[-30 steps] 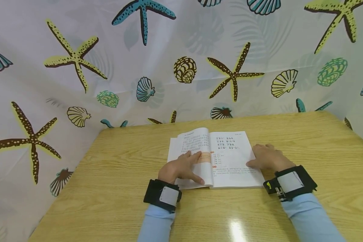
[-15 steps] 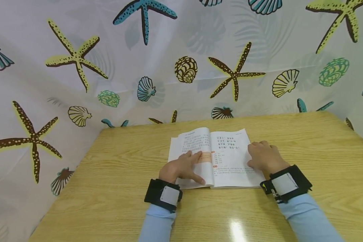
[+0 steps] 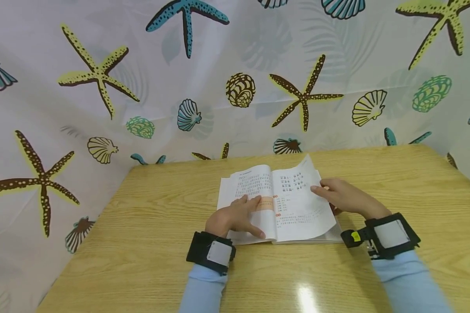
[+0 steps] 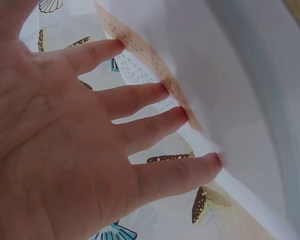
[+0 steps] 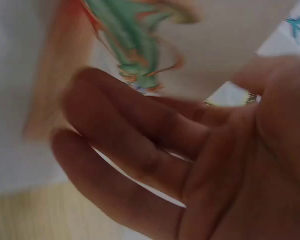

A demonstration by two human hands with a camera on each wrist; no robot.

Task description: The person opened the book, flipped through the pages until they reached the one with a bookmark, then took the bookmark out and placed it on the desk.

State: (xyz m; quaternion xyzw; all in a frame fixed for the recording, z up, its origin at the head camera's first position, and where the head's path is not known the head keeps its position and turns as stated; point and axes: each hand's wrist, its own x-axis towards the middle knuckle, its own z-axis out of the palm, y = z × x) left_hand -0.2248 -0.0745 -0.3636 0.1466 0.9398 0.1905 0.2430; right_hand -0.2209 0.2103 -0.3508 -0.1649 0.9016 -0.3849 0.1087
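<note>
An open paperback book with printed text lies on the table. My left hand rests on its left page with fingers spread, close to an orange printed band. In the left wrist view, the straight fingertips touch the curved paper. At the right edge, my right hand pinches a single page, whose outer side is raised and bent, its top corner sticking up. Part of the paper beneath shows at the lower right. The right wrist view shows a blurred green and orange illustration on the page, with fingers below it.
The book stands on a light wooden table. Behind it hangs a white cloth printed with starfish and shells. Black straps with pale plates, such as the right strap, circle both wrists.
My right hand has gone from resting at the page's right edge to pinching it. That page's outer side has risen and bent inward. The left hand has stayed in place.
</note>
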